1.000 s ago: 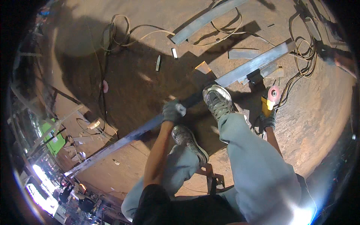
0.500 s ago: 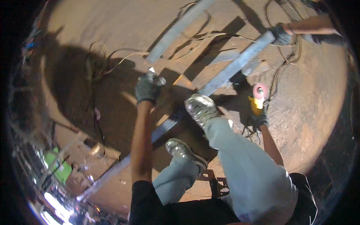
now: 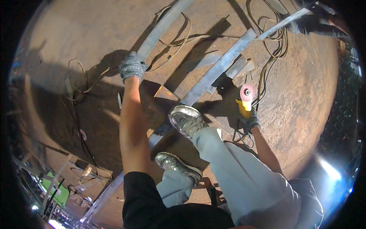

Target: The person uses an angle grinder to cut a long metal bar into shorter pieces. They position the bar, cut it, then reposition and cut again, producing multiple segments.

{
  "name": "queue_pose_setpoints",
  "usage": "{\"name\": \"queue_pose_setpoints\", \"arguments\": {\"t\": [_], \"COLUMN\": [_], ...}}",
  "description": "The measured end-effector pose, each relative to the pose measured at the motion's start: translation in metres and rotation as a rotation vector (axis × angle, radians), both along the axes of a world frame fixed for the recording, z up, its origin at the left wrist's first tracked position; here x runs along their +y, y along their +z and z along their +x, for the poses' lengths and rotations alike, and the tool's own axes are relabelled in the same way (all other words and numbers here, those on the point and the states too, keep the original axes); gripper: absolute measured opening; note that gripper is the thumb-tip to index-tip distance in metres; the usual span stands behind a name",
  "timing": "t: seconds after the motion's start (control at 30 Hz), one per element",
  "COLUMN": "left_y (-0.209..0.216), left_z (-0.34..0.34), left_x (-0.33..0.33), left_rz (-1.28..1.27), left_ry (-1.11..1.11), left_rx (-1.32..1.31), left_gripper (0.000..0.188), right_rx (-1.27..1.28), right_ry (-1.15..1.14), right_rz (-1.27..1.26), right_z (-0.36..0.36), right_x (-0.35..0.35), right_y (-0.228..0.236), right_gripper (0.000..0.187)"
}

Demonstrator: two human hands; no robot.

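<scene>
My left hand [image 3: 132, 67], in a grey knit glove, is closed around the near end of a long grey metal bar [image 3: 160, 31]. My right hand [image 3: 250, 120], also gloved, grips a yellow angle grinder [image 3: 244, 108] whose pink disc [image 3: 247, 92] faces up. Between my hands a second metal bar [image 3: 219, 72] runs diagonally, passing beneath my raised shoe [image 3: 187, 120]. A small triangular metal piece [image 3: 164, 92] stands beside that bar. On the floor near my left forearm lies a thin white piece [image 3: 119, 100].
Cables [image 3: 280, 45] coil at the upper right, and another cable [image 3: 179, 45] loops beside the held bar. A co-worker's dark sleeve [image 3: 322, 23] is at the far right, near a thin flat bar [image 3: 284, 23]. Metal offcuts [image 3: 238, 66] lie by the diagonal bar. A green panel [image 3: 55, 189] stands lower left.
My left hand has moved up and left onto the bar's end. The co-worker's hand no longer shows on the diagonal bar; a thin flat bar now appears there. My right hand keeps the grinder.
</scene>
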State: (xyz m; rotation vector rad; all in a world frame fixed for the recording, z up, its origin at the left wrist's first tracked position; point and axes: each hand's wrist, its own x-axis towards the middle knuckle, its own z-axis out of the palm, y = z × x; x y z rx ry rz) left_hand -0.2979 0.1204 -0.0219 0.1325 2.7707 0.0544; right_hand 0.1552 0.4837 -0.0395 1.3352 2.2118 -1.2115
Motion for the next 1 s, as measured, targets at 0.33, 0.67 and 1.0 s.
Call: {"name": "queue_pose_setpoints", "arguments": {"t": [0.33, 0.67, 1.0], "left_y": [0.034, 0.037, 0.087], "left_z": [0.049, 0.186, 0.233], "left_x": [-0.039, -0.088, -0.199], "left_rz": [0.575, 0.855, 0.517], "left_ry": [-0.098, 0.013, 0.190], "left_rx": [-0.113, -0.188, -0.030], "left_gripper": [0.046, 0.056, 0.056], "right_rx": [0.126, 0.346, -0.152], "right_ry": [0.065, 1.088, 1.808], "right_rz": [-0.042, 0.518, 0.761], "right_z": [-0.002, -0.178, -0.301], "right_x": [-0.003, -0.034, -0.074], "right_y": [0.012, 0.105, 0.051], "right_gripper": [0.059, 0.057, 0.023]}}
